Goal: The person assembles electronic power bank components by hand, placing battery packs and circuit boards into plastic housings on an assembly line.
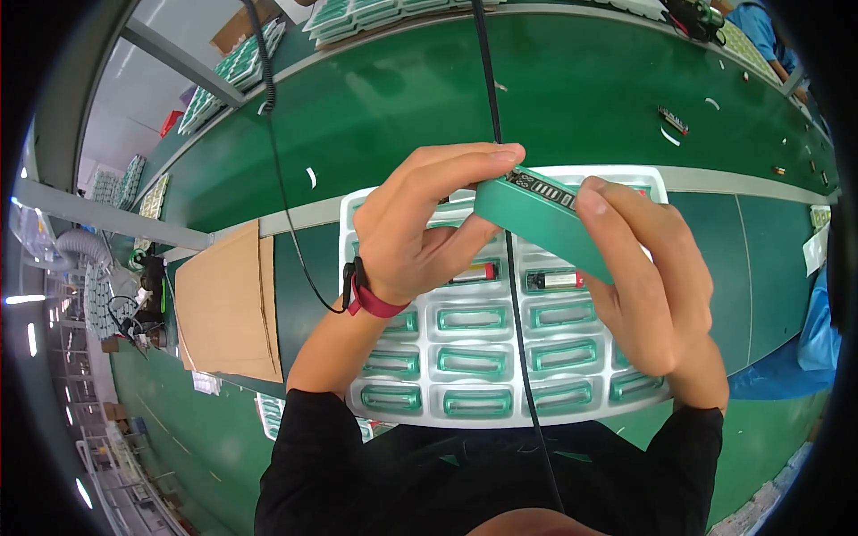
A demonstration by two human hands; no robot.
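Observation:
Above the tray, both my hands hold a green rectangular case (543, 225), tilted down toward the right. A dark strip with pale slots and small round parts shows along its upper edge. My left hand (413, 214) grips the left end between thumb and fingers; my right hand (651, 281) closes on the right end. Below lies a white moulded tray (527, 422) with rows of green casings (565, 354) in its pockets. One pocket under the case holds a red-and-white part with a dark end (561, 280); another such part lies partly behind my left hand.
A black cord (521, 344) hangs across the tray, and a thin cable (284, 192) runs to my red wrist strap (380, 307). Cardboard (223, 308) lies left. A small loose assembly (672, 121) and white scraps lie on the green bench (581, 80). Another person's blue sleeve (755, 29) shows far right.

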